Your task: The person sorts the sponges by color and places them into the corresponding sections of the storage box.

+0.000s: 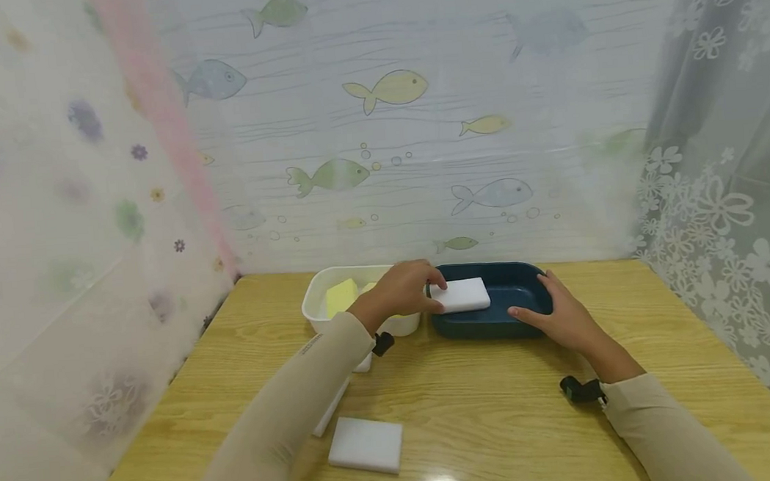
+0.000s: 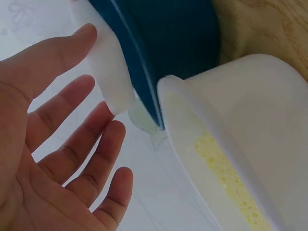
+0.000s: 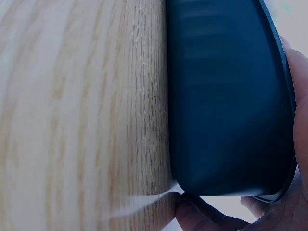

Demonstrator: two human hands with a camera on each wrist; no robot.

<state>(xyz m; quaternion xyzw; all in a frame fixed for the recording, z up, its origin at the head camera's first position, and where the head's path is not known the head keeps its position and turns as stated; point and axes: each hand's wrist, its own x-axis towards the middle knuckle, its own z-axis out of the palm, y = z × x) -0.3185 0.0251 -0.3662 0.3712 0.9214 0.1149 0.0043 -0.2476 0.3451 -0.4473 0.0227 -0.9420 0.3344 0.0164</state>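
My left hand [image 1: 405, 285] pinches a white foam block [image 1: 463, 295] at its left end, thumb on one side and fingers on the other. The block is at the left part of a dark blue tub [image 1: 490, 328], over its rim; the left wrist view shows the thumb and a fingertip against the block [image 2: 108, 72]. With spread thumb and fingers my right hand [image 1: 565, 319] holds the tub's right end. In the right wrist view, fingers reach round the tub's end [image 3: 231, 106]. A white tub [image 1: 315, 319] holding yellow sponges [image 1: 342, 297] stands left of the blue one.
Another white block [image 1: 367, 445] lies flat on the wooden table [image 1: 475, 419] near its front. More white pieces [image 1: 332, 409] lie partly hidden under my left forearm. A fish-patterned curtain [image 1: 379, 138] hangs behind the table, with sheets along both sides.
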